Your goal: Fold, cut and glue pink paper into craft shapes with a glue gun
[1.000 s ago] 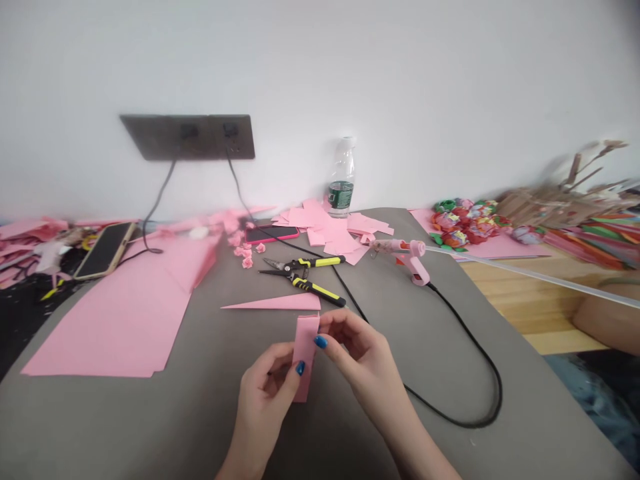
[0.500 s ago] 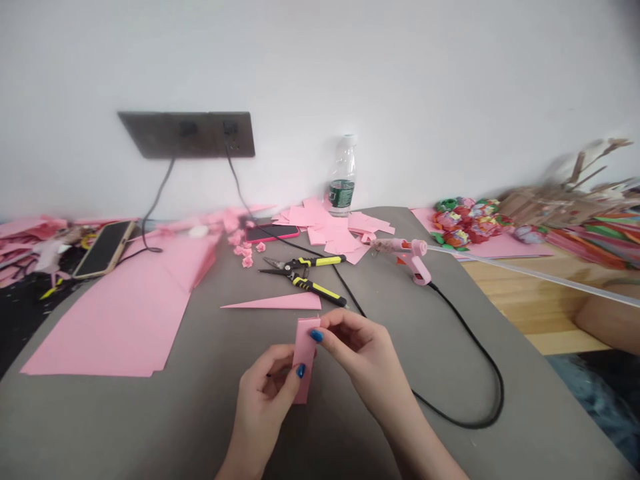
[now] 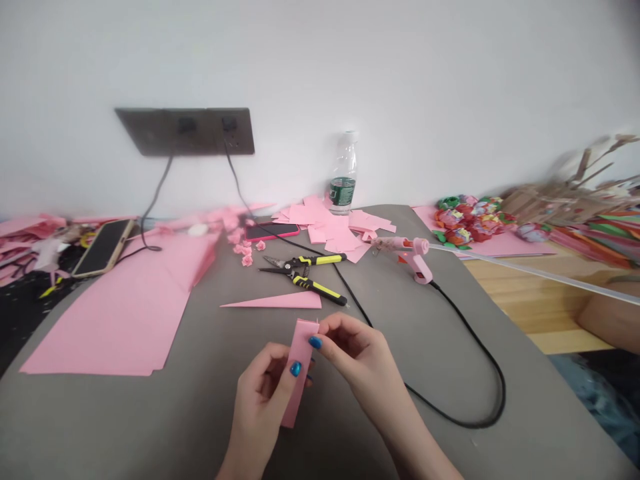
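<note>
Both hands pinch, nearly closed: left hand (image 3: 260,400) grips a narrow pink paper strip (image 3: 300,353) mid-length, right hand (image 3: 357,357) at its top end. Two-point hold keeps it tilted and steady. Just beyond the grip: long pink paper triangle (image 3: 273,301), black-and-yellow-handled steel snips (image 3: 320,289).

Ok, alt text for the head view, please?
The left hand and right hand pinch a strip of pink paper above a gray work surface. Behind them lie a pink paper triangle, yellow-handled snips, a pink hot glue gun and pink paper scraps.
</note>
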The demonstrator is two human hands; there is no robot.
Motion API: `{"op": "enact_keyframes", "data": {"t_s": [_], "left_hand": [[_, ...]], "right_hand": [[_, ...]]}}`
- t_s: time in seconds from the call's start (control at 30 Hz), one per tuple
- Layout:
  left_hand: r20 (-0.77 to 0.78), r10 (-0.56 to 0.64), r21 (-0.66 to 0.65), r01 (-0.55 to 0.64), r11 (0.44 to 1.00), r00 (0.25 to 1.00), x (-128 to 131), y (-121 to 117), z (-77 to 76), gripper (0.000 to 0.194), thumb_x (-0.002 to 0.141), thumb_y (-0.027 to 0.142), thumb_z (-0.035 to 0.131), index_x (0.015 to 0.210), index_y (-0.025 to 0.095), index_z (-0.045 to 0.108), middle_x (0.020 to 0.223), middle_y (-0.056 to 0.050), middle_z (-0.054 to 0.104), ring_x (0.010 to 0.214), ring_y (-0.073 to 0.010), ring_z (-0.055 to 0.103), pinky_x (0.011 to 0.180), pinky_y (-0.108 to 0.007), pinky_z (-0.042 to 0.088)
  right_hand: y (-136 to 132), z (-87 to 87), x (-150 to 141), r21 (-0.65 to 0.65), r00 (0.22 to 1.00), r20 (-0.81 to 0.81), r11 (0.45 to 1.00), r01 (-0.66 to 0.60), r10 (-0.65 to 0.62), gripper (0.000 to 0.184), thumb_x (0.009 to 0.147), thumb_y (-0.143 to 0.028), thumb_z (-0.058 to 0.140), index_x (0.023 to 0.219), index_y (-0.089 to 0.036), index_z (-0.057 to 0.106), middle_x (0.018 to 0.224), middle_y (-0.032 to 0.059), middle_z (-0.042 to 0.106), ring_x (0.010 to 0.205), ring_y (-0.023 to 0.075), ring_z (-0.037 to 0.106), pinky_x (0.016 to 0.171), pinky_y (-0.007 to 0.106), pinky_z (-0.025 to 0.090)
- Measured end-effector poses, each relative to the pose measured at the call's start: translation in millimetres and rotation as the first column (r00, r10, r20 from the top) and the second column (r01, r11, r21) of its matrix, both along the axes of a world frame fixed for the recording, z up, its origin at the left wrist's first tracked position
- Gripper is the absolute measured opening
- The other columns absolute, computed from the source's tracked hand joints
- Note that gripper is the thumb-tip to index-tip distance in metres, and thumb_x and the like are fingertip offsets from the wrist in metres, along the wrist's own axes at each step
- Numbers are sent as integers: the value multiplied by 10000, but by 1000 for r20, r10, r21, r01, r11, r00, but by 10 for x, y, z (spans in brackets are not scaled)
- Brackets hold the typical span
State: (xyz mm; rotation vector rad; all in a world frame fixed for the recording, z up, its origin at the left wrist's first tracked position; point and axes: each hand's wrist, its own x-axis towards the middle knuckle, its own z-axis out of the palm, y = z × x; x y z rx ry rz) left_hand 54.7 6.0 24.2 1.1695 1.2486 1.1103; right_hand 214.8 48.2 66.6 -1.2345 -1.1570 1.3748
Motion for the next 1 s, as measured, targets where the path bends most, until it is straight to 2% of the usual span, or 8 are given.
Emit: {"op": "enact_keyframes", "data": {"t_s": [0.13, 0.27, 0.47, 0.63, 0.73, 0.93, 1.0], "left_hand": [[-58, 91, -32, -93, 995, 994, 1, -18, 96, 320, 907, 502, 655, 827, 198, 713, 799, -36, 742, 670, -166, 700, 631, -218, 550], [-133, 120, -27, -125, 992, 984, 13, -58, 150, 314, 877, 505, 679, 801, 205, 730, 743, -19, 720, 660, -164, 683, 609, -211, 515], [-254, 92, 83, -73, 994, 963, 15, -98, 103, 277, 916, 443, 627, 801, 211, 726, 691, 9, 688, 612, -139, 639, 598, -202, 478], [-343, 52, 152, 1, 988, 938, -42, -90, 54, 244, 936, 391, 599, 814, 216, 717, 696, 13, 689, 624, -137, 649, 595, -193, 487], [-351, 17, 155, 40, 987, 936, -60, -77, 53, 241, 940, 383, 596, 822, 215, 721, 673, 17, 688, 583, -131, 642, 575, -191, 492], [-287, 14, 101, 16, 995, 958, -17, -81, 89, 265, 935, 423, 605, 815, 213, 714, 708, 10, 703, 645, -141, 676, 604, -186, 495], [-268, 31, 69, -13, 998, 963, -10, -90, 98, 280, 931, 439, 608, 814, 209, 715, 722, 6, 705, 654, -142, 676, 614, -189, 492]], "right_hand": [[-9, 68, 170, 25, 982, 183, 999, 42, -46, 340, 761, -503, 722, 646, -202, 614, 576, -17, 500, 542, 127, 424, 491, 250, 347], [5, 170, 295, 108, 961, 247, 989, 99, -123, 305, 789, -491, 705, 694, -207, 648, 562, -24, 439, 531, 131, 378, 468, 255, 303], [35, 180, 241, 71, 956, 294, 997, -32, 10, 232, 826, -420, 650, 771, -195, 674, 575, -41, 400, 554, 133, 372, 503, 258, 296], [23, 181, 235, 63, 950, 306, 995, -82, 59, 206, 853, -376, 598, 758, -196, 627, 588, -53, 386, 550, 122, 344, 505, 252, 286], [10, 196, 242, 73, 950, 304, 993, -97, 71, 207, 871, -375, 571, 760, -203, 604, 603, -54, 390, 552, 121, 334, 504, 250, 284], [-5, 155, 248, 72, 949, 310, 993, -89, 63, 235, 889, -405, 547, 770, -207, 589, 633, -41, 405, 577, 130, 345, 518, 249, 292], [0, 141, 277, 89, 950, 312, 995, -54, 23, 240, 890, -420, 548, 783, -210, 593, 647, -34, 413, 586, 135, 355, 519, 250, 297]]}}
